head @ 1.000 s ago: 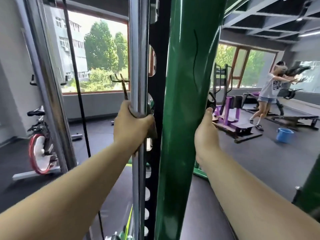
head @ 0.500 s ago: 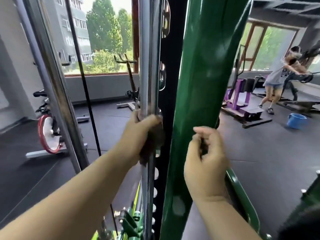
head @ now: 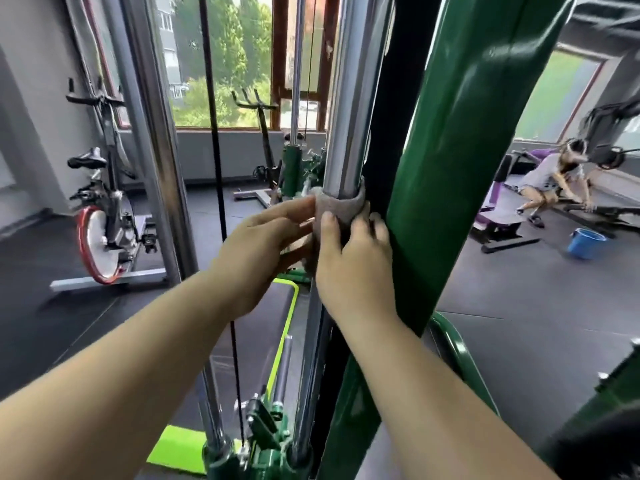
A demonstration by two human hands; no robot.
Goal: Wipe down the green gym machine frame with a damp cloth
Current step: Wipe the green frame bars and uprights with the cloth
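As the right hand (head: 353, 261) grips cloth (head: 341, 206) round the chrome rod (head: 349, 116), the left hand (head: 258, 247) touches it straight-fingered, green post (head: 450, 168) alongside.

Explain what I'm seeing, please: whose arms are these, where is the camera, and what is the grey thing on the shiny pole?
No robot here: a person wears a camera on the head, looking down at their own arms. They stand at a gym machine with a green frame post and a chrome bar beside it. A grey cloth is wrapped round the bar. The right hand grips the cloth, thumb in front; the left hand touches it with outstretched fingers. Behind: an exercise bike and a blue bucket on the floor.
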